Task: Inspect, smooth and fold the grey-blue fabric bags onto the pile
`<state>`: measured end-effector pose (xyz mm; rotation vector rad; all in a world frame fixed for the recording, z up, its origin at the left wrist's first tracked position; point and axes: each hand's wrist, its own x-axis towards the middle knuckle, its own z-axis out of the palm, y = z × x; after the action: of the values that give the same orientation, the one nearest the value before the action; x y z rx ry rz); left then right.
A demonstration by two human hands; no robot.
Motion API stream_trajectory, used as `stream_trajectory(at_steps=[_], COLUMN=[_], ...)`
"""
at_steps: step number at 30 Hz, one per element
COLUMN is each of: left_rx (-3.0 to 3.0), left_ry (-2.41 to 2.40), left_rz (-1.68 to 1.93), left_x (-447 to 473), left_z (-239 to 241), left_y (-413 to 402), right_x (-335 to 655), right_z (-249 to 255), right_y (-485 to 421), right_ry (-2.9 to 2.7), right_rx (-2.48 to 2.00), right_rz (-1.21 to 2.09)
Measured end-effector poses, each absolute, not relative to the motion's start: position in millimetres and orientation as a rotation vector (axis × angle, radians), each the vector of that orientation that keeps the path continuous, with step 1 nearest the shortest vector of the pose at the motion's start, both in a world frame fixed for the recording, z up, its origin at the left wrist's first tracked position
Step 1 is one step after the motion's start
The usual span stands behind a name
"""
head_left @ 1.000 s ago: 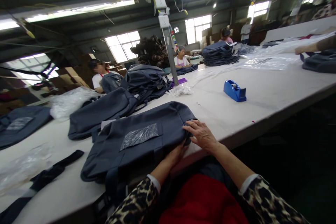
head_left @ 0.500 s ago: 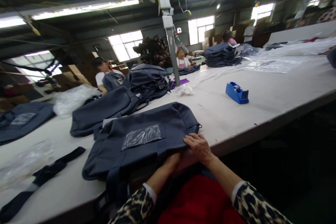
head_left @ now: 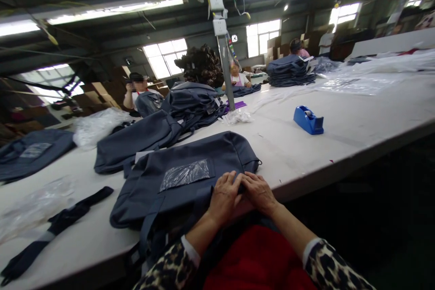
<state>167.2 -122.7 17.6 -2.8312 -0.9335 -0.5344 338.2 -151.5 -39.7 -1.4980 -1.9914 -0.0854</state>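
Note:
A dark blue-grey bag (head_left: 190, 172) lies flat on the white table (head_left: 340, 140), with a clear plastic patch (head_left: 185, 174) on its front. My left hand (head_left: 224, 197) rests on the bag's near edge, fingers curled over the fabric. My right hand (head_left: 260, 192) lies beside it on the same edge, touching the left, fingers bent down onto the cloth. The bag's strap hangs over the table edge below my left arm.
More dark bags (head_left: 139, 138) and a heap (head_left: 193, 102) lie behind; a stack (head_left: 288, 70) stands far back. A blue tape dispenser (head_left: 308, 120) sits to the right. Black straps (head_left: 57, 224) and clear plastic (head_left: 34, 206) lie left. A metal pole (head_left: 226, 61) rises mid-table. Other people work beyond.
My left hand has come up from under the bag's edge onto its top. My right hand has slid back toward me to meet it.

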Motion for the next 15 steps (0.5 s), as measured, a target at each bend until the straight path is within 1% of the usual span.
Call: stream_trajectory(at_steps=[2, 4, 8, 15], left_rx=[-2.748, -2.718, -2.701, -2.753], left_ry=[-0.97, -0.948, -0.891, -0.866], left_rz=[-0.384, -0.311, -0.371, -0.523], left_x=[175.6, 177.7, 171.6, 165.0], left_z=[7.9, -2.5, -13.7, -21.0], left_y=[-108.9, -100.6, -98.0, -95.0], right_x=[351.7, 372.4, 418.5, 454.0], right_z=[-33.6, -27.3, -21.1, -21.9], right_y=[-148.9, -142.3, -117.2, -81.2], right_ry=[-1.995, -1.924, -1.744, -1.856], right_rx=[-1.465, -1.488, -1.622, -1.661], right_rz=[-0.034, -0.008, 0.048, 0.297])
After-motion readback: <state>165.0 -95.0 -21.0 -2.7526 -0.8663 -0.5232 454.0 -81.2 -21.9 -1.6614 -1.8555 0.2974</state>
